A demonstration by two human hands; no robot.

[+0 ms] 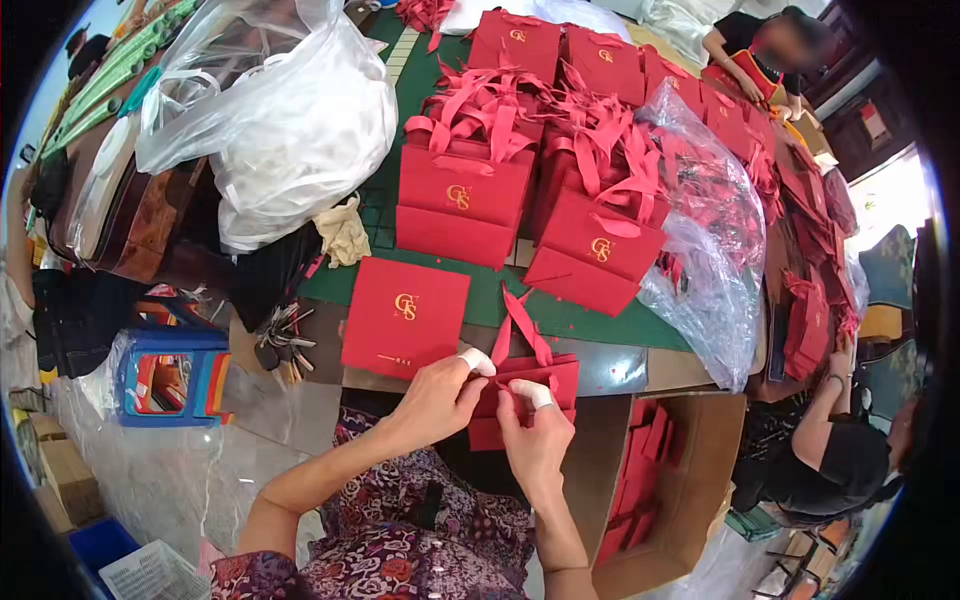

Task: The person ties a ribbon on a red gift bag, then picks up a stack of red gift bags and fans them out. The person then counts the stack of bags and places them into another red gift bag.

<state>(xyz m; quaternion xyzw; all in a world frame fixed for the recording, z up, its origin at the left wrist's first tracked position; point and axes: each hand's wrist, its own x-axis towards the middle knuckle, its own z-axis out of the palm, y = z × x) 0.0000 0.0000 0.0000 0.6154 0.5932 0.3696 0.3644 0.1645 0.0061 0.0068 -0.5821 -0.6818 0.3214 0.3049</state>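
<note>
A small red gift bag (556, 372) with a ribbon handle (524, 328) hangs over the near table edge, between my hands. My left hand (440, 398) pinches at the bag's upper left, thumb and forefinger together. On the right, my right hand (537, 425) is closed at the bag's front near its top, fingertips pressed together. White wraps cover a fingertip on each hand. Exactly what lies between the fingertips, ribbon or paper, is too small to tell. Flat on the table beside my left hand lies a red bag or box (405, 315) with a gold logo.
Red bags with ribbons (465, 190) stand in rows on the green mat (350, 285). Clear plastic (700, 250) covers several at right. A white plastic sack (300, 120) sits left. Below right is a cardboard box (690, 500) holding red pieces. Co-workers (835, 440) sit at the right.
</note>
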